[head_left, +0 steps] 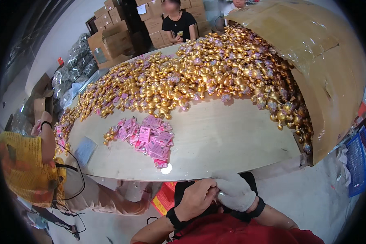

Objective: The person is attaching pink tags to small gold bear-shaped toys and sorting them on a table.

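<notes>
My left hand (195, 198) is bare, its fingers curled in and pressed against my right hand (236, 192), which wears a white knitted glove. Both hands meet low in front of my body, just off the near table edge. Whatever lies between their fingers is too hidden to name. On the table (215, 138), beyond my hands, lies a loose pile of pink cards (152, 140). A few gold pieces (109, 136) sit at its left. Farther back spreads a large heap of shiny gold, rounded figures (162, 89), mixed with pinkish-purple wrapped bits.
A big cardboard sheet (329, 81) rises on the right beside the heap. At left, a person in yellow (28, 166) works by the table; another person (179, 26) is at the far side. Clear plastic bags (73, 61), cartons (114, 42) and a blue crate (358, 162) stand around.
</notes>
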Tool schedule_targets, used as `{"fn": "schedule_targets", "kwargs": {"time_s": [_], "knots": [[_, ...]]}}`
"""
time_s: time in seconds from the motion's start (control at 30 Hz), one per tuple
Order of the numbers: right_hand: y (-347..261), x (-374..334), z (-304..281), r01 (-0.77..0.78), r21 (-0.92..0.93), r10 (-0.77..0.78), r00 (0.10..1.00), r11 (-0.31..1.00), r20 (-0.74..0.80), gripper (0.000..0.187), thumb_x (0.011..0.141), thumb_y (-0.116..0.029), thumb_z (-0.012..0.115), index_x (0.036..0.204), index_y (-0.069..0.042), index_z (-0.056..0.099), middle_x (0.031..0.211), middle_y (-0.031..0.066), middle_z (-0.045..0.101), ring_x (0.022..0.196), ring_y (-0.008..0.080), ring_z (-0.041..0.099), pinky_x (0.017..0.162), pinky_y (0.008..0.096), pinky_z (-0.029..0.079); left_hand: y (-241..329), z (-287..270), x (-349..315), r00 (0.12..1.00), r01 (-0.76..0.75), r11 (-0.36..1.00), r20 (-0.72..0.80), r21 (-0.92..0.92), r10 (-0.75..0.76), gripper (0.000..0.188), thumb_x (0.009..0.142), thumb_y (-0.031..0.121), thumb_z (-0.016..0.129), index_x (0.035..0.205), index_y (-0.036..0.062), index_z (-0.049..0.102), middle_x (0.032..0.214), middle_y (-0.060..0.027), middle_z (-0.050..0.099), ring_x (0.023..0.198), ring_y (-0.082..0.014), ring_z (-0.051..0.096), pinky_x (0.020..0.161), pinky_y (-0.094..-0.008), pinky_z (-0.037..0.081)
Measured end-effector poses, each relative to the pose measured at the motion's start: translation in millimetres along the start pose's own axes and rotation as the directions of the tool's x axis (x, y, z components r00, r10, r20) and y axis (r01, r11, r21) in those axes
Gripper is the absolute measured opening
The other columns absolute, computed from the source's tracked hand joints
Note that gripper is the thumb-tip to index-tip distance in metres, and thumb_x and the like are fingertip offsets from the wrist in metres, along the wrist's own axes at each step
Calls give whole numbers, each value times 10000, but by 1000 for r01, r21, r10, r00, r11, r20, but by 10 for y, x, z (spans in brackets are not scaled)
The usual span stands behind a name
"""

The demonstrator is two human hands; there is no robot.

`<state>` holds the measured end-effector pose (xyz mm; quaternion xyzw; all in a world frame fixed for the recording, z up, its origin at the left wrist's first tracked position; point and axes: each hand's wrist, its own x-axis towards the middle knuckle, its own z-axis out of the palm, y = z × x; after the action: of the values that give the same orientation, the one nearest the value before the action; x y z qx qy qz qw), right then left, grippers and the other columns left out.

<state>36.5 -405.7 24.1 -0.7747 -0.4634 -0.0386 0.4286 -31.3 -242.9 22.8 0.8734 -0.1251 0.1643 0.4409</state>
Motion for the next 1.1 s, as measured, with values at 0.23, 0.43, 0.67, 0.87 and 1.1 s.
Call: {"fn": "schedule_targets", "kwargs": {"time_s": [0.23,0.43,0.67,0.87,1.1], "knots": [[151,-68,8,-147,187,147,989,971,13,114,813,-118,625,892,-36,629,849,129,623,799,303,609,723,369,487,-178,-546,86,928,372,928,-26,-5,-372,157,808,96,703,900,5,614,805,-68,608,719,-125,587,655,-271,481],[396,-75,-43,-484,675,658,753,557,-3,101,826,-66,616,888,-10,673,823,40,651,764,107,601,669,240,475,-1163,-1436,383,889,395,847,-379,356,-255,161,771,75,686,888,4,601,826,-146,626,700,-271,617,641,-359,495],[655,128,-98,-418,749,723,681,514,-116,138,844,-88,562,889,18,638,743,69,619,613,134,579,547,249,465,-1968,-1700,733,911,410,533,-362,740,-197,421,759,263,732,1014,-28,569,1056,-210,595,994,-388,544,847,-458,463],[744,73,-126,-390,784,721,685,483,-104,126,851,-66,549,888,35,615,744,91,611,625,156,588,563,280,487,-1927,-1477,847,921,380,482,-370,790,-119,312,726,226,748,943,56,603,987,-152,590,984,-361,526,835,-453,451],[726,47,-135,-363,814,717,691,454,-91,117,847,-65,552,873,32,611,733,88,603,635,156,582,574,286,483,-1743,-1811,943,815,414,746,-577,521,-50,140,809,114,672,836,12,580,766,-119,596,725,-267,558,684,-393,457]]}}
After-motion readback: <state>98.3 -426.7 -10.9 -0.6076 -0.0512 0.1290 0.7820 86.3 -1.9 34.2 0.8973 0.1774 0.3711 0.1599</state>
